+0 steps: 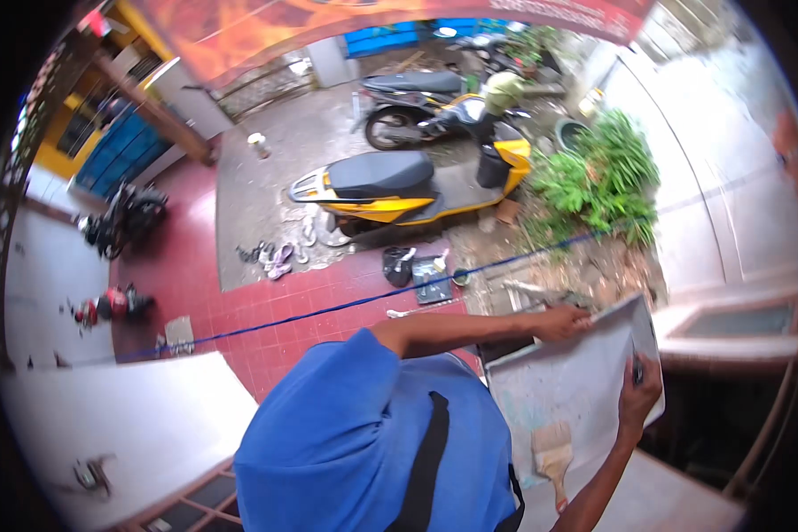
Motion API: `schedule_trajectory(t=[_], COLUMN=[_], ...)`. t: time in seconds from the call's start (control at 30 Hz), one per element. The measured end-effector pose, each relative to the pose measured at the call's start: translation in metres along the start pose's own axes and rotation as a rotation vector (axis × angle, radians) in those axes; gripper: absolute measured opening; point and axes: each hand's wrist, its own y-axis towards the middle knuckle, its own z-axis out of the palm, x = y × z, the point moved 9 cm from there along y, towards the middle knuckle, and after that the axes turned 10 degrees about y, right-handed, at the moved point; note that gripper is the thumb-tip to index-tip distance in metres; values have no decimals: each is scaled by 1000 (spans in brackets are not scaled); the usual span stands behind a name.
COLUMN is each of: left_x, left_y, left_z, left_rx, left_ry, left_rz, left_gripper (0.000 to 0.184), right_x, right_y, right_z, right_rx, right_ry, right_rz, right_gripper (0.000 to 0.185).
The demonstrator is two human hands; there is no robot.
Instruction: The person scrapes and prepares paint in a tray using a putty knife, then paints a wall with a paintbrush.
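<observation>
A white, shallow tray-like panel with raised edges and greenish smears lies tilted at the right. At its upper edge is my left hand, with fingers closed around the rim; the fingertips are partly blurred. My right hand is closed over the panel's right side, holding a small dark-handled tool whose working end I cannot make out. A wide paintbrush with pale bristles and a wooden handle lies on the panel's lower part, beside my right forearm.
A blue cord stretches across the view. Beyond it stand a yellow scooter, another motorbike and green plants. Footwear, a black bag and a dark tray are on the floor. White walls rise at the right.
</observation>
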Motion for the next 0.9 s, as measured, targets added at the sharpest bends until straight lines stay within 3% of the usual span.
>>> schedule_trajectory(t=[0.03,0.07,0.2,0.47,0.6,0.8,0.9], left_x=[-8,-10,-27,-28,-27,-17,-19], left_y=[-2,-4,-9,-8,-7,-3,-3], left_z=[-4,-6,-14,-16,-15,-8,-10], left_rx=[91,-2,99,33,11,-80,-50], left_ry=[38,-68,-58,-55,-24,-24,-7], left_rz=[4,49,31,72,97,164,153], left_gripper=[37,37,44,42,39,36,36], right_x=[-4,15,11,35,24,39,29], right_y=[-2,-1,9,3,4,-15,-21], right_z=[11,17,11,29,25,33,23], right_rx=[42,114,70,169,80,194,217], right_ry=[25,6,123,14,39,-22,29], right_rz=[-59,-66,-114,-193,-165,-227,-113], right_gripper=[17,17,17,15,15,17,17])
